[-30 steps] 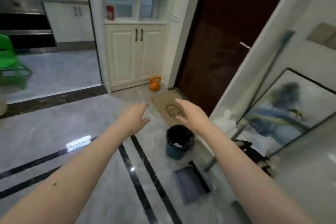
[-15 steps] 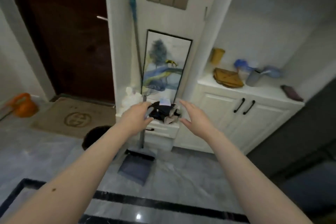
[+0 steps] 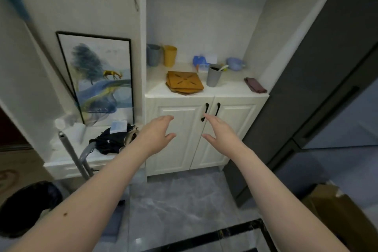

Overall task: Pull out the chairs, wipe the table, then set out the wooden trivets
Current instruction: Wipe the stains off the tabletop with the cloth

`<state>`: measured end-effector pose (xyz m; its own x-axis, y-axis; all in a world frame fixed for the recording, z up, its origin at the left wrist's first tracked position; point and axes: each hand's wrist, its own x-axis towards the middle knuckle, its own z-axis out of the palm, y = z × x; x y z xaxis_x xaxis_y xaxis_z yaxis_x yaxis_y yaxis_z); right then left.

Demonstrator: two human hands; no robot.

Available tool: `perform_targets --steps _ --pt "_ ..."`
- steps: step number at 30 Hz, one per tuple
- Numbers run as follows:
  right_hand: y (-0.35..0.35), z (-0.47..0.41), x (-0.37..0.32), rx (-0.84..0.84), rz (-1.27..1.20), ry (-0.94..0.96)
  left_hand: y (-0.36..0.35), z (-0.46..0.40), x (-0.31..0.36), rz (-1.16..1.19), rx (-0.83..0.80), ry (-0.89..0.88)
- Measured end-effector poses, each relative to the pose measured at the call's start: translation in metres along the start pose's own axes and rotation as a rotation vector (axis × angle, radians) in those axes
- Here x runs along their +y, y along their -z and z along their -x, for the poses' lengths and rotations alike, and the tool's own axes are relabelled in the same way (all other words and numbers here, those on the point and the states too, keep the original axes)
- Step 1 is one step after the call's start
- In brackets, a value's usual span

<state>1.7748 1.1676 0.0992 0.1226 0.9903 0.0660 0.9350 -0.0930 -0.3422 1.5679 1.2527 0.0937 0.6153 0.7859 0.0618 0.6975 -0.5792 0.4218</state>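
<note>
Reaching forward, your left hand (image 3: 158, 136) and right hand (image 3: 219, 132) hang side by side in front of the white cabinet (image 3: 201, 135) — fingers loose and spread, holding nothing. At far left a framed painting (image 3: 100, 80) leans on the wall. Past it, on the cabinet top, stand a grey cup (image 3: 153, 55) and a yellow cup (image 3: 169, 55); then the stacked wooden trivets (image 3: 184, 82), a grey tumbler (image 3: 213, 75) and, at the right edge, a folded purple cloth (image 3: 255, 85).
</note>
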Motion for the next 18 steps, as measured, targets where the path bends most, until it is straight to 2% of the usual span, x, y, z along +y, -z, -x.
perform_targets --steps 9,18 --pt "0.042 -0.041 0.107 0.057 -0.015 -0.099 -0.037 -0.121 0.066 -0.001 -0.018 -0.107" --pt "0.060 -0.124 0.194 0.120 -0.018 -0.227 -0.067 -0.265 0.090 0.035 -0.069 -0.250"
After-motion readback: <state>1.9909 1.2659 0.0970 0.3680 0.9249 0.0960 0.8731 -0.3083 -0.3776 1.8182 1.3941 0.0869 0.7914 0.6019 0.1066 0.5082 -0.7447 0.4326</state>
